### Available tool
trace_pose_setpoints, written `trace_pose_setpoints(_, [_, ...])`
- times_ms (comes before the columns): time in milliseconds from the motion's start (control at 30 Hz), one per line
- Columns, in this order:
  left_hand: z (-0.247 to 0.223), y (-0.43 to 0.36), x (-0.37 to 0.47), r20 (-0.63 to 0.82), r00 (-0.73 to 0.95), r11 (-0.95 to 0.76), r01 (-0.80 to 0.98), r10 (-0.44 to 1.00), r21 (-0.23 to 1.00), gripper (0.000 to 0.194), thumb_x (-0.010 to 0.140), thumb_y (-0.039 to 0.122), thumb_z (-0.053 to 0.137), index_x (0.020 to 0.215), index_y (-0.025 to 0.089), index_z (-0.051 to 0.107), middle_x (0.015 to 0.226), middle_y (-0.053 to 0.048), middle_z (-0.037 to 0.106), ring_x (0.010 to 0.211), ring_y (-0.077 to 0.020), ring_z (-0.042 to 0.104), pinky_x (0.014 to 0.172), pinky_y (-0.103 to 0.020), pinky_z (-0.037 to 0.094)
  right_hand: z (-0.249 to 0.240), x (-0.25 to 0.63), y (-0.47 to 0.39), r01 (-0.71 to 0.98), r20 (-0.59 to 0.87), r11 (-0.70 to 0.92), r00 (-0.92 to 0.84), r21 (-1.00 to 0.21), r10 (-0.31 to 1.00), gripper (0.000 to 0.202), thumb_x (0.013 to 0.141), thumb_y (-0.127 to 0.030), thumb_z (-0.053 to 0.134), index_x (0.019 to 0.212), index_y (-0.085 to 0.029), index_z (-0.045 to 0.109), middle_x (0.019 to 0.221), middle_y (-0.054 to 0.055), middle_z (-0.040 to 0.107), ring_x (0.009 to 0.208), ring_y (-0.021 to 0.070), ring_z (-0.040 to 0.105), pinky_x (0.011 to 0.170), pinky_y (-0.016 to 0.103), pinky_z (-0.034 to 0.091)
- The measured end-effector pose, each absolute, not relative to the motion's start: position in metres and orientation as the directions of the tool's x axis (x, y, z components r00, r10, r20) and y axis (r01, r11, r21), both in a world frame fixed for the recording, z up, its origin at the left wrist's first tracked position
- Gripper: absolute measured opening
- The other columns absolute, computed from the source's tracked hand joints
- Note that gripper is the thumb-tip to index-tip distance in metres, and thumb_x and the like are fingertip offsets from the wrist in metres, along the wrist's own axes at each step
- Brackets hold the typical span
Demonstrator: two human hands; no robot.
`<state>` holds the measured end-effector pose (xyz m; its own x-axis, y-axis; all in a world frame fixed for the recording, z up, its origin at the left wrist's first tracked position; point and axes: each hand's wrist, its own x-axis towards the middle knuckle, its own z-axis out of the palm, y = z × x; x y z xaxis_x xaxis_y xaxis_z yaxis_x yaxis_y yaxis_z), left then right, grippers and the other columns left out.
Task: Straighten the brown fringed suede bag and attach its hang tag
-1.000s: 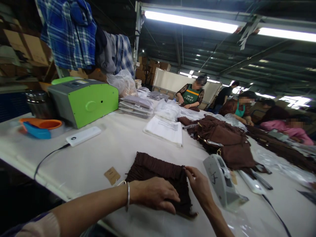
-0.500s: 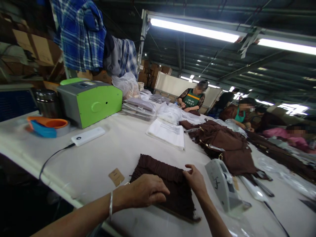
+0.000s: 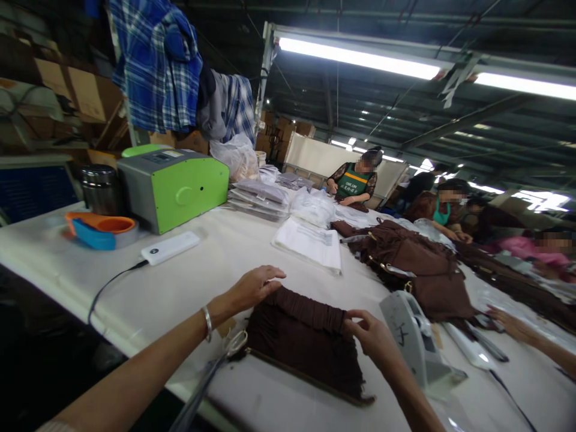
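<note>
Left hand [image 3: 254, 287] (flat), garment [image 3: 306, 342] far edge

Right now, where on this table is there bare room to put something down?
Bare cloth lies between the white power bank, the paper stack and the left hand. It is crowded to the right: brown garment, right hand, tape dispenser, brown pile.

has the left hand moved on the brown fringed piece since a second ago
Yes. The left hand has slid from the near side of the brown fringed piece to its far left corner.
</note>
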<state>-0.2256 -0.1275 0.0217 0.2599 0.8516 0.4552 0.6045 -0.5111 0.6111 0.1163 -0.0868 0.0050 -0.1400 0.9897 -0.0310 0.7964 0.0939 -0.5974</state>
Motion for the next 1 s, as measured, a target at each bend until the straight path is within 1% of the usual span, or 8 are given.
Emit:
trace_pose_setpoints(133, [0.009,-0.114,-0.224,0.428,0.275,-0.494,0.650,0.861,0.577,0.029,0.093,0.031,0.049,0.113,0.017,0.065,0.121,-0.008,0.065,0.119,-0.0207,0.054,0.106,-0.037,0.041,0.009,0.115,-0.088,0.808,-0.043,0.089,-0.140,-0.582,0.989,0.032,0.075,-0.043,0.050,0.091,-0.021,0.068,0.062,0.000,0.067,0.055,0.0197,0.062,0.054,0.029,0.045])
trace_pose_setpoints(267, [0.011,-0.103,-0.236,0.378,0.254,-0.438,0.702,0.890,0.562,0.036,0.100,0.034,0.037,0.120,0.016,0.061,0.128,-0.007,0.061,0.126,-0.0181,0.049,0.111,-0.035,0.035,0.017,0.117,-0.082,0.810,0.046,0.155,-0.157,-0.565,0.987,0.042,0.080,-0.056,0.045,0.093,-0.023,0.069,0.094,0.006,0.073,0.091,0.0275,0.067,0.080,0.036,0.050])
trace_pose_setpoints(367, [0.011,-0.091,-0.251,0.296,0.249,-0.376,0.755,0.922,0.537,0.044,0.102,0.037,0.028,0.133,0.015,0.051,0.141,-0.008,0.050,0.136,-0.0181,0.038,0.116,-0.036,0.028,0.006,0.115,-0.067,0.814,0.246,0.300,-0.199,-0.498,0.949,0.060,0.086,-0.061,0.036,0.120,-0.017,0.061,0.129,0.013,0.061,0.121,0.0321,0.054,0.102,0.045,0.042])
trace_pose_setpoints(467, [0.001,-0.090,-0.253,0.177,0.291,-0.341,0.799,0.940,0.496,0.049,0.101,0.043,0.031,0.138,0.013,0.045,0.147,-0.013,0.042,0.140,-0.0228,0.032,0.116,-0.039,0.026,-0.029,0.106,-0.057,0.817,0.359,0.452,-0.326,-0.358,0.875,0.072,0.090,-0.058,0.029,0.137,-0.006,0.045,0.146,0.021,0.041,0.140,0.0327,0.030,0.114,0.055,0.025])
trace_pose_setpoints(633, [-0.022,-0.118,-0.227,0.003,0.357,-0.321,0.835,0.934,0.446,0.077,0.091,0.064,0.046,0.144,0.009,0.035,0.151,-0.022,0.030,0.141,-0.0356,0.027,0.113,-0.049,0.027,-0.082,0.101,-0.070,0.804,0.283,0.559,-0.498,-0.204,0.820,0.069,0.095,-0.053,0.028,0.144,-0.005,0.036,0.151,0.019,0.033,0.143,0.0283,0.023,0.117,0.052,0.023])
trace_pose_setpoints(800, [-0.010,-0.151,-0.211,-0.081,0.366,-0.303,0.858,0.927,0.415,0.086,0.088,0.070,0.044,0.148,0.010,0.027,0.155,-0.024,0.017,0.143,-0.0407,0.013,0.113,-0.057,0.020,-0.077,0.096,-0.090,0.782,0.313,0.613,-0.558,-0.110,0.768,0.072,0.095,-0.056,0.028,0.145,-0.004,0.034,0.152,0.019,0.032,0.143,0.0285,0.022,0.117,0.052,0.022])
trace_pose_setpoints(900, [0.012,-0.169,-0.217,-0.085,0.428,-0.363,0.842,0.900,0.399,0.082,0.089,0.066,0.047,0.148,0.011,0.030,0.154,-0.024,0.022,0.142,-0.0401,0.018,0.113,-0.054,0.024,-0.072,0.094,-0.094,0.732,0.320,0.676,-0.622,-0.087,0.715,0.073,0.095,-0.058,0.031,0.148,-0.008,0.030,0.153,0.015,0.030,0.144,0.0274,0.021,0.118,0.053,0.021])
trace_pose_setpoints(1000, [0.033,-0.189,-0.243,-0.031,0.413,-0.365,0.835,0.910,0.411,0.059,0.095,0.050,0.050,0.142,0.017,0.039,0.145,-0.015,0.044,0.134,-0.0286,0.041,0.109,-0.037,0.034,-0.074,0.094,-0.095,0.697,0.279,0.707,-0.660,-0.119,0.698,0.073,0.094,-0.060,0.031,0.147,-0.009,0.032,0.149,0.015,0.038,0.140,0.0286,0.031,0.116,0.054,0.026])
